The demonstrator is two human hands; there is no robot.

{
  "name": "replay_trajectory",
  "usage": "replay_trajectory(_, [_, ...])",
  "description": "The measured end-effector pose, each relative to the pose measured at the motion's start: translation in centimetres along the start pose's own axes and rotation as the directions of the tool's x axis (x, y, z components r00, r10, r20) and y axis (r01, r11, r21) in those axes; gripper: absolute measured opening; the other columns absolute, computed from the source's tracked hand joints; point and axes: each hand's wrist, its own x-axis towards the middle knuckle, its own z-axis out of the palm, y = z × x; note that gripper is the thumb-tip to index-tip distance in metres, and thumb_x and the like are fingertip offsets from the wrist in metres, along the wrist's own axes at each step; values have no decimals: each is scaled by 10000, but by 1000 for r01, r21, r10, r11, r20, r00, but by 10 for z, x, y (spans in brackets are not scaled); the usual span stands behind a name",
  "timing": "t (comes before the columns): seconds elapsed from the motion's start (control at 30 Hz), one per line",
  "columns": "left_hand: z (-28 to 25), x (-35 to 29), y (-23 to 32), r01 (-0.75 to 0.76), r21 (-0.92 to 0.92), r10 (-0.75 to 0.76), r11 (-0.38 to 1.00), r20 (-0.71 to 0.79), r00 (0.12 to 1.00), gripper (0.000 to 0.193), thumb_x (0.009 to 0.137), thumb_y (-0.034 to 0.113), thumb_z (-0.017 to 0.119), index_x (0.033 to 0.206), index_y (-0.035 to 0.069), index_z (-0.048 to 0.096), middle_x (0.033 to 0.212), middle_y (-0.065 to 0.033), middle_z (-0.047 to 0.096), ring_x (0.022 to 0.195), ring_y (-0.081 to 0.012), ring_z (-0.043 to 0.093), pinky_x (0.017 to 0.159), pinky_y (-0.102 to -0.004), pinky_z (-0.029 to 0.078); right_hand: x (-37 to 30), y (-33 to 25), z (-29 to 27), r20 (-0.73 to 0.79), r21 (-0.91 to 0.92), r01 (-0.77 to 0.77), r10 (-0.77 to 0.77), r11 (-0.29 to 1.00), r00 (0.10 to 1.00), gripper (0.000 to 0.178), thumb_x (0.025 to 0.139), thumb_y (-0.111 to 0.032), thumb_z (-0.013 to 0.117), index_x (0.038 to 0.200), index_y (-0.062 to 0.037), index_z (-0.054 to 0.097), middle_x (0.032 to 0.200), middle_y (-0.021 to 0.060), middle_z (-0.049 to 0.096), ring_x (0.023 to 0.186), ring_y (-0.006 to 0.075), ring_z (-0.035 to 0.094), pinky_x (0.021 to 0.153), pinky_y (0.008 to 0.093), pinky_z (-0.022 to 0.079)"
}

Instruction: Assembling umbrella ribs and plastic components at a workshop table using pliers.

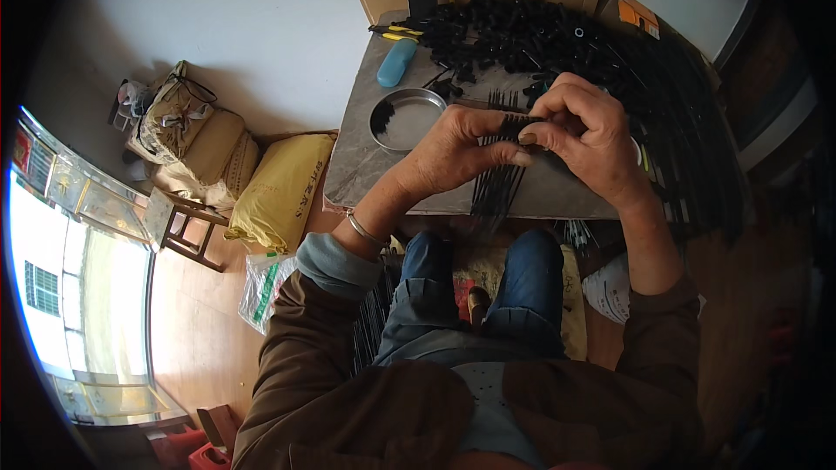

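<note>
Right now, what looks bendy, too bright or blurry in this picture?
In the head view, the fisheye lens bends the window at left, which also glares white; the picture's corners go black; the thin black rods below the left hand look blurry toward their lower ends.

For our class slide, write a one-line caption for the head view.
Left hand holds thin black rods, right hand close beside it, over a grey table with a round metal dish.

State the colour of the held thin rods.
The thin rods are black, clearest in the head view.
</note>
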Motion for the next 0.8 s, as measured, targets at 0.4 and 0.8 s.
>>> replay_trajectory(0.4, [-1, -1, -5, 23, -18, -22, 1000, 64, 998, 396, 810, 227, 736, 1151, 46, 648, 958, -32, 687, 903, -72, 565, 823, -282, 486, 2, -3, 8, -49, -184, 89, -100, 979, 994, 289, 658, -156, 829, 740, -54, 571, 695, 14, 567, 576, 119, 598, 477, 253, 458])
replay_trajectory(0.8, [-3, 1, -15, 106, -56, -100, 993, 94, 991, 330, 837, 213, 716, 1106, 32, 655, 939, -9, 673, 880, -53, 547, 807, -262, 490, 8, -6, 0, 53, -445, 175, -169, 878, 984, 329, 624, -213, 840, 719, -78, 556, 669, 13, 548, 568, 136, 583, 482, 276, 452])
